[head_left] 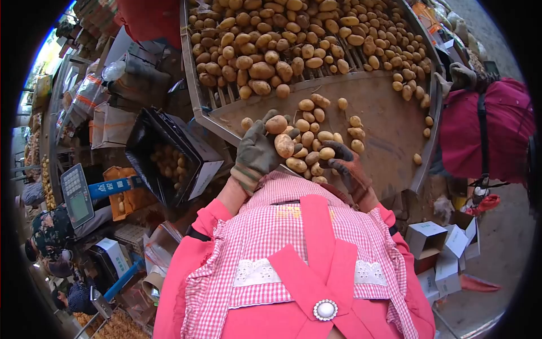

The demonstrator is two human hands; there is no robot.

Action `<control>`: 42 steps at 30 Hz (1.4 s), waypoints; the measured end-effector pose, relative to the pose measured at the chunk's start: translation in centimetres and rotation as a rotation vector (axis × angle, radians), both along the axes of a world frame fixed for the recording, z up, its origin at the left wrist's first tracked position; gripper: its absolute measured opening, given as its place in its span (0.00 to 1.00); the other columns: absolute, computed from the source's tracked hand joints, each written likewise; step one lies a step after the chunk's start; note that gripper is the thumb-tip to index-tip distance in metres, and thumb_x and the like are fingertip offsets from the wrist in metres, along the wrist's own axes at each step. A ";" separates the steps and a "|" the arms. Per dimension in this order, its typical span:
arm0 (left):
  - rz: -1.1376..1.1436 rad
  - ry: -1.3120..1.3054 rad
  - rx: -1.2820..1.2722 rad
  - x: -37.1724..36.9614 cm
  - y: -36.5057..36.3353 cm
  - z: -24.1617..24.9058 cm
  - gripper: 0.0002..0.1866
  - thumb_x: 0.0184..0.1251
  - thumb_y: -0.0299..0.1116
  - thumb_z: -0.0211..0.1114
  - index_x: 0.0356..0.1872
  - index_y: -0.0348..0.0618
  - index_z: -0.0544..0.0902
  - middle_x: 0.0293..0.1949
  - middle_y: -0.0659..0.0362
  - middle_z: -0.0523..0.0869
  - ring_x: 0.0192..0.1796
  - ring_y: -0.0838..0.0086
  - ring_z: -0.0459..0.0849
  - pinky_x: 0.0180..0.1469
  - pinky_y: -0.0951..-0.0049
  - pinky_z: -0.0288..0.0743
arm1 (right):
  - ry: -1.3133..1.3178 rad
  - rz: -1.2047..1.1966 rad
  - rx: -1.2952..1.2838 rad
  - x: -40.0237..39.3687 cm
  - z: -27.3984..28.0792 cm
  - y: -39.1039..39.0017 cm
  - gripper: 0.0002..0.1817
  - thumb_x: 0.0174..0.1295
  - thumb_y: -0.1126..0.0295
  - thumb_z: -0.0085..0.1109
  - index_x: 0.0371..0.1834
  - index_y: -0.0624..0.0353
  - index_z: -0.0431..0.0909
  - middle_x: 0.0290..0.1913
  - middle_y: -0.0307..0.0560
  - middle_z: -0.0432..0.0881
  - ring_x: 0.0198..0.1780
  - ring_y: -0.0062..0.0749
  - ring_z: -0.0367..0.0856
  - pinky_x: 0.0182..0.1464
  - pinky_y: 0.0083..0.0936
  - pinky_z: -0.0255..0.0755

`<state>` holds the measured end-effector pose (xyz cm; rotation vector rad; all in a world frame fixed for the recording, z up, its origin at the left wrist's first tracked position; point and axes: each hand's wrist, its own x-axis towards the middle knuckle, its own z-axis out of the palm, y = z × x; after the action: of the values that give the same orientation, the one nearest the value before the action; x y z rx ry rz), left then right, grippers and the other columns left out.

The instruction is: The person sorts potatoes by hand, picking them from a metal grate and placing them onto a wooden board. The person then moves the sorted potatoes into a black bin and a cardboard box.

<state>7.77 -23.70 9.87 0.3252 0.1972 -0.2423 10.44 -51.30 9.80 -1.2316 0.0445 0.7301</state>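
My left hand [252,151], in a grey-green work glove, is closed around potatoes; a round potato [276,124] and a paler one [284,146] show at its fingers. My right hand [349,165], in a dark glove with a reddish-brown back, curls its fingertips over a small potato [327,153]. Between and beyond both hands, a loose group of potatoes [307,139] lies on the bare metal sorting table [384,124]. Farther up the table, a large heap of potatoes [265,39] covers the slatted part.
Left of the table stands a box lined with black plastic [148,133], partly filled with potatoes. Beyond it is a scale display [78,195] on a blue post. A co-worker in a magenta top [480,130] stands at the right edge. White cartons [446,248] sit at lower right.
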 end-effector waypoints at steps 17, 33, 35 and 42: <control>0.038 0.432 -0.061 -2.9 3.3 -2.5 0.20 0.76 0.51 0.59 0.58 0.51 0.83 0.43 0.59 0.89 0.39 0.63 0.88 0.32 0.66 0.84 | 0.053 -0.524 0.216 -1.0 -3.6 -9.3 0.30 0.61 0.81 0.55 0.70 0.63 0.71 0.63 0.52 0.81 0.60 0.44 0.83 0.65 0.39 0.79; -0.124 0.266 0.266 -2.2 0.1 0.5 0.20 0.75 0.32 0.63 0.66 0.55 0.76 0.56 0.54 0.83 0.39 0.70 0.86 0.27 0.78 0.83 | 0.015 -0.264 0.120 0.5 -0.2 -4.6 0.23 0.68 0.75 0.59 0.67 0.65 0.75 0.59 0.49 0.84 0.55 0.35 0.86 0.58 0.31 0.83; -0.390 0.150 0.408 -1.8 0.5 -0.4 0.22 0.76 0.34 0.63 0.68 0.49 0.74 0.56 0.55 0.82 0.48 0.68 0.86 0.41 0.69 0.86 | -0.051 -0.113 0.040 1.5 1.3 -2.8 0.22 0.68 0.75 0.61 0.66 0.65 0.77 0.57 0.47 0.85 0.51 0.31 0.87 0.52 0.29 0.85; -0.371 0.022 0.446 -0.8 -1.2 0.7 0.23 0.78 0.44 0.62 0.64 0.41 0.77 0.61 0.62 0.80 0.62 0.77 0.79 0.63 0.76 0.74 | -0.622 0.265 -0.295 2.0 4.2 5.5 0.26 0.62 0.78 0.68 0.65 0.58 0.80 0.61 0.47 0.82 0.62 0.33 0.81 0.63 0.28 0.76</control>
<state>7.02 -24.85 10.54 0.8047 0.2108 -0.5706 12.42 -45.79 13.98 -1.7253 -0.5489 0.5491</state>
